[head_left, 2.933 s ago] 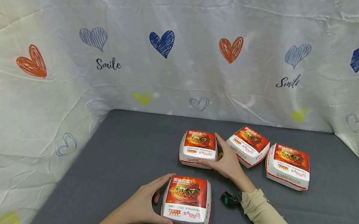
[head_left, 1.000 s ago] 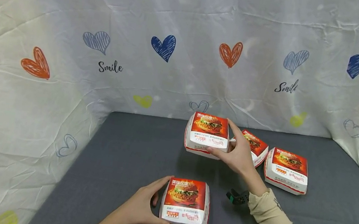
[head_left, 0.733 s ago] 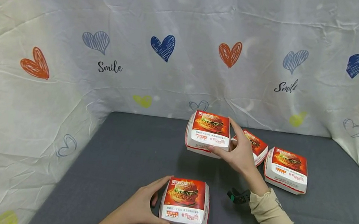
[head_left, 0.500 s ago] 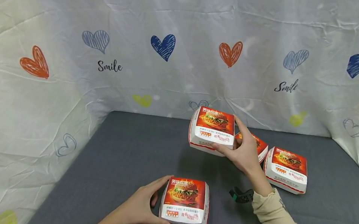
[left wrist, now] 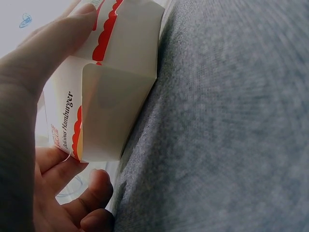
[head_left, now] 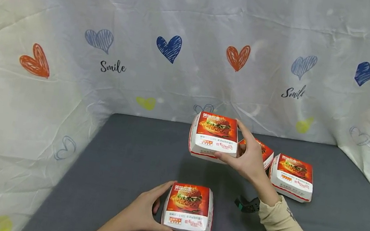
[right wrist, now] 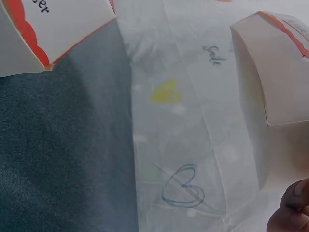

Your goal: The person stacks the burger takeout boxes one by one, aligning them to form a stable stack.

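My left hand (head_left: 144,211) grips the near hamburger box (head_left: 186,215) by its left end, thumb at the front and fingers behind. This red and white card box sits on the grey table; the left wrist view shows the thumb (left wrist: 58,46) across the box's side (left wrist: 123,41). Farther back, my right hand (head_left: 249,159) holds a second hamburger box (head_left: 215,137) by its right side, raised above its shadow. In the right wrist view that lifted box (right wrist: 285,77) is at the right edge, with fingertips (right wrist: 292,208) below it. The near box (right wrist: 72,24) shows at upper left.
Two more hamburger boxes stand at the back right: one (head_left: 267,153) partly hidden behind my right hand, the other (head_left: 291,178) beside it. A black wristband (head_left: 247,205) is at my right wrist. A white cloth backdrop (head_left: 193,81) with printed hearts rises behind the grey table (head_left: 130,155).
My right hand has lifted its box off the table over the last few seconds. In the last half second it has shifted slightly left and down. My left hand keeps its grip.
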Tool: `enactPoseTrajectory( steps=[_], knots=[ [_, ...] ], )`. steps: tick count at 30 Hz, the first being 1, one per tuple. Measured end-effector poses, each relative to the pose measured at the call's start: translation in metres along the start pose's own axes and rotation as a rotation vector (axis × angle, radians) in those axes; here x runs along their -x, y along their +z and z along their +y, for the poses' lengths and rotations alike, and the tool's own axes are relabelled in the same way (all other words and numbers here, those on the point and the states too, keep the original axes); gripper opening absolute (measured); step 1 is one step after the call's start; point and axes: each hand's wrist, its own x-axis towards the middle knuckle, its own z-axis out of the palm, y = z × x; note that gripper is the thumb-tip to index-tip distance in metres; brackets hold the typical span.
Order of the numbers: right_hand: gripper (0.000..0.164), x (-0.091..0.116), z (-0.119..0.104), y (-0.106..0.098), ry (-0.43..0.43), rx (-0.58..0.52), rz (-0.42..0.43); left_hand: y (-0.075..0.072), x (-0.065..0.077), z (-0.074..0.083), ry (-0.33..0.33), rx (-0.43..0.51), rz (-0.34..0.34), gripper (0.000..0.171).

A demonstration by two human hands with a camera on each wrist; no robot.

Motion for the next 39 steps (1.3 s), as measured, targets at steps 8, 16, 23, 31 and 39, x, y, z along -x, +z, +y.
enactPoseTrajectory(
  steps=[8, 16, 23, 31, 39],
  knots=[
    [0.106, 0.006, -0.004, 0.002, -0.010, -0.008, -0.004, -0.003, 0.003, 0.001, -0.008, -0.007, -0.005, 0.124],
    [0.106, 0.016, -0.007, 0.001, -0.009, -0.040, -0.030, -0.001, 0.003, 0.000, -0.024, 0.014, -0.016, 0.124],
    [0.108, 0.023, -0.007, 0.003, -0.043, -0.015, -0.021, -0.002, 0.002, 0.000, -0.008, 0.012, -0.011, 0.124],
    [0.111, 0.028, -0.007, 0.007, -0.063, 0.031, -0.022, -0.002, 0.002, 0.001, -0.026, 0.018, -0.011, 0.124],
    [0.113, 0.036, -0.009, 0.011, -0.099, 0.063, -0.022, -0.003, 0.001, 0.001, -0.024, 0.019, -0.013, 0.123]
  ],
)
